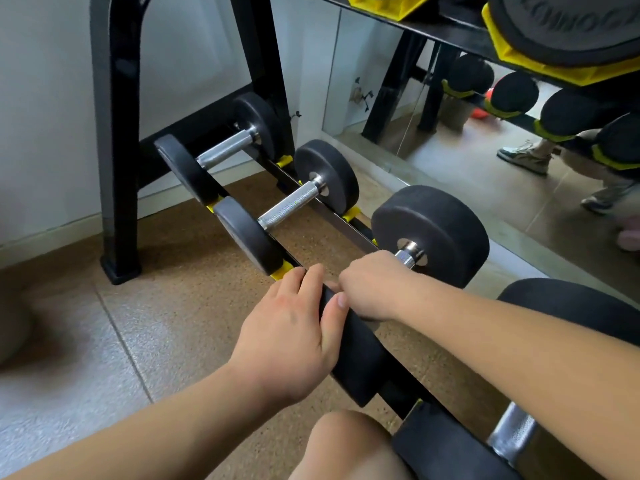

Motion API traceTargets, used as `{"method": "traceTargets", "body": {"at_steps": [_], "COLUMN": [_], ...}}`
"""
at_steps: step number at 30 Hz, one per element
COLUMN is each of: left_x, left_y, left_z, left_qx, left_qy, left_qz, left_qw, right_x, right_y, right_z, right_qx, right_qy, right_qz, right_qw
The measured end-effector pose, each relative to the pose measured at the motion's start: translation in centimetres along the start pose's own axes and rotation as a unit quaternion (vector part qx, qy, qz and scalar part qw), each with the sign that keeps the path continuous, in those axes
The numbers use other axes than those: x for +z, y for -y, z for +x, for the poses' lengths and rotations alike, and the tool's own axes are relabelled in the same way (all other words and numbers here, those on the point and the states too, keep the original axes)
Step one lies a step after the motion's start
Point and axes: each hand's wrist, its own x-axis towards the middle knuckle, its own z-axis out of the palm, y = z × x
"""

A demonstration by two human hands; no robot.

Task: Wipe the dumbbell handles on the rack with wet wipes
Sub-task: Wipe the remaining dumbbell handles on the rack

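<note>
Cork-brown floor [173,306] and a wall mirror [485,174] frame the black rack [117,133], whose bottom rail carries the dumbbells. On the 3rd dumbbell [433,233] from the left, the left hand [294,330] lies on the near head [353,348], fingers straight, steadying it. The right hand [370,285] is curled tight round the handle [407,256]; no wipe shows, though one is probably hidden in the fist. It is best to twist round the knurling and slide end to end, keeping the head braced against rolling.
</note>
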Motion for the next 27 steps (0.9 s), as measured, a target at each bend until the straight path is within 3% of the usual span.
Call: {"method": "traceTargets", "body": {"at_steps": [3, 6, 9, 10, 12, 13, 15, 17, 19, 21, 27], "left_x": [0.0, 0.0, -0.1, -0.1, -0.2, -0.2, -0.3, -0.2, -0.1, -0.2, -0.1], "left_y": [-0.2, -0.4, -0.5, -0.6, -0.7, -0.8, -0.7, -0.5, -0.5, -0.6, -0.7], "left_z": [0.0, 0.0, 0.0, 0.0, 0.0, 0.0, 0.1, 0.1, 0.2, 0.2, 0.2], "left_qx": [-0.005, -0.010, -0.015, -0.016, -0.015, -0.014, -0.012, -0.011, -0.012, -0.016, -0.013], "left_qy": [0.004, -0.001, 0.001, 0.003, 0.002, 0.002, 0.004, 0.005, 0.002, 0.000, -0.007], "left_qz": [0.008, 0.010, 0.008, 0.011, 0.008, 0.007, 0.007, 0.008, 0.012, 0.016, 0.014], "left_qw": [1.000, 1.000, 1.000, 1.000, 1.000, 1.000, 1.000, 1.000, 1.000, 1.000, 1.000], "right_x": [5.4, 9.0, 7.0, 5.2, 1.9, 0.8, -0.3, 0.8, 3.9, 7.2, 5.2], "right_y": [-1.5, -3.4, -2.3, -1.6, -1.3, -1.2, -0.9, -0.9, -1.6, -3.2, -2.5], "right_z": [-1.2, -1.9, -0.7, -0.1, 1.4, 2.2, 2.8, 1.9, 0.5, -0.9, -1.6], "right_qx": [-0.036, -0.086, -0.040, -0.016, 0.041, 0.055, 0.048, 0.037, 0.000, -0.004, 0.091], "right_qy": [-0.252, -0.350, -0.333, -0.280, -0.101, -0.017, 0.062, -0.002, -0.216, -0.342, -0.224], "right_qz": [-0.006, 0.014, -0.003, -0.004, 0.004, -0.001, -0.028, -0.022, -0.019, -0.044, -0.015], "right_qw": [0.967, 0.932, 0.942, 0.960, 0.994, 0.998, 0.997, 0.999, 0.976, 0.939, 0.970]}}
